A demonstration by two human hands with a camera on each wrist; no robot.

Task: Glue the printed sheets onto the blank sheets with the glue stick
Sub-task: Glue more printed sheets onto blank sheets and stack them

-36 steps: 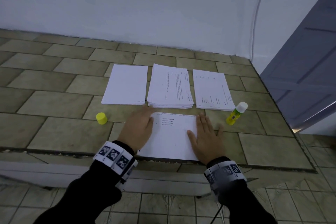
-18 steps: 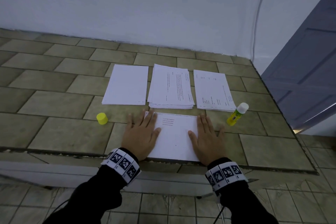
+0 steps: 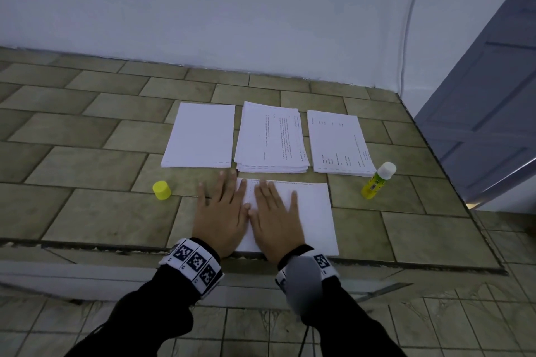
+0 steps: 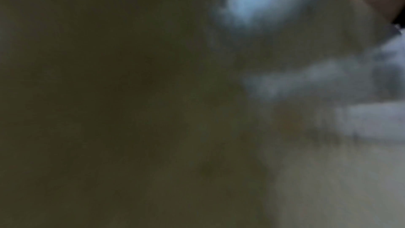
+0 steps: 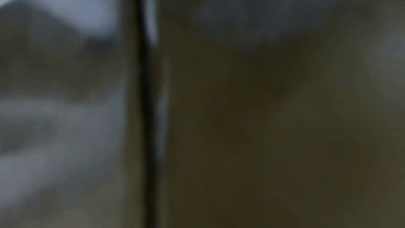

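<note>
Both hands lie flat, fingers straight, side by side on the printed sheet point(image 3: 307, 211) at the desk's point(image 3: 87, 211) near edge: left hand point(image 3: 220, 211) over its left edge, right hand point(image 3: 275, 217) just beside; glue stick point(image 3: 377, 181) stands right, yellow cap point(image 3: 161, 190) left; bare tile lies around them.
</note>
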